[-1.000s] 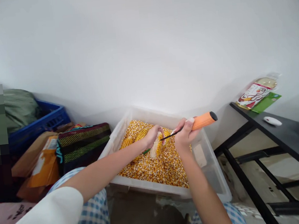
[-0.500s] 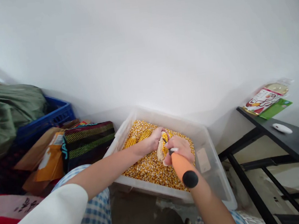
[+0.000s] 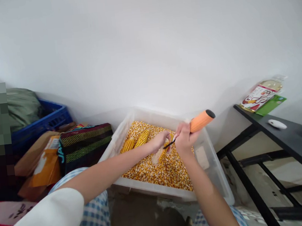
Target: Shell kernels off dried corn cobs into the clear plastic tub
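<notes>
My left hand [image 3: 159, 141] grips a partly stripped corn cob [image 3: 159, 157], its pale core bare along one side and yellow kernels left on the other. Wrapped in my right hand [image 3: 184, 139] is an orange-handled screwdriver [image 3: 202, 121], its black-ended handle pointing up and right. The dark shaft slants down to the left, with its tip at the cob beside my left fingers. Below both hands lies a bed of loose corn kernels [image 3: 155, 179] in a translucent plastic bin [image 3: 159, 194]. Two ears with kernels on, one nearer [image 3: 127, 145] and another [image 3: 143, 138], rest at the left.
A black table [image 3: 291, 138] at the right carries a bottle [image 3: 262, 94], a green packet [image 3: 274, 104] and a white oval object [image 3: 277, 124]. At the left stand a blue crate [image 3: 51, 116], a striped mesh bag [image 3: 86, 145] and cardboard [image 3: 36, 150]. A white wall rises behind.
The screwdriver has swung from handle toward me to handle up and right, my right hand turning with it. My left hand keeps the cob, which now lies lower and more tilted.
</notes>
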Motion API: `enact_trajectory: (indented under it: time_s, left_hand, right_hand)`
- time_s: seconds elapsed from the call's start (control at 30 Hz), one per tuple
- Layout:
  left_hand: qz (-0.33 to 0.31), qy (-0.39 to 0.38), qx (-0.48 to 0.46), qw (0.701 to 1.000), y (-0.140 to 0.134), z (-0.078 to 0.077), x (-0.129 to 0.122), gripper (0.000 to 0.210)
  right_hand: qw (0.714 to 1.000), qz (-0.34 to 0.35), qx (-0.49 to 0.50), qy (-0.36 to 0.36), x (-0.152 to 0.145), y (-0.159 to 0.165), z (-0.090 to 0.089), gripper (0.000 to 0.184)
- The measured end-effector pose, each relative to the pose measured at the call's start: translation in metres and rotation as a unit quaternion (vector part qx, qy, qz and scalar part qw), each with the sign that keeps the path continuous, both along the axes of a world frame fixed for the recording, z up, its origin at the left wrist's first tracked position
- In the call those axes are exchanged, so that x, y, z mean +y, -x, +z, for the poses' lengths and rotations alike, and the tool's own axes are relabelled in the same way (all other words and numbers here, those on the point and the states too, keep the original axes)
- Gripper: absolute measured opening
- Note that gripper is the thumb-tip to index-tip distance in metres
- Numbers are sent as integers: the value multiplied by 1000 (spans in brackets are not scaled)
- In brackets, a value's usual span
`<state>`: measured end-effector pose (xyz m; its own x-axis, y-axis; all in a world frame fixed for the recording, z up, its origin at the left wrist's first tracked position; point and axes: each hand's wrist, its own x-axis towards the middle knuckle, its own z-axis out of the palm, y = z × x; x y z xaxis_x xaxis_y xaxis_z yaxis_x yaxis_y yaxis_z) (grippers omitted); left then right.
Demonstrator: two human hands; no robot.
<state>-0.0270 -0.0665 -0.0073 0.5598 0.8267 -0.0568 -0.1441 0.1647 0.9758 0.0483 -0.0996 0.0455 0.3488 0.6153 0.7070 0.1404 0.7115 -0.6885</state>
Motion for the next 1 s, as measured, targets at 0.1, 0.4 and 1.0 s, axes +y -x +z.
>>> enact_trajectory:
  time_s: [0.1,0.4,1.0]
  left_hand:
    - [12,-44,34,998,-3,-2,3,37]
    - [7,-50,-5,999,13,-3,18,41]
    - [-12,150,-68,986,15,-8,18,30]
  right_hand:
    - [998,31,55,29,7,0,3,28]
    - [992,0,129,11,17,-13,8,28]
    - [993,14,-29,-117,-1,-8,-2,29]
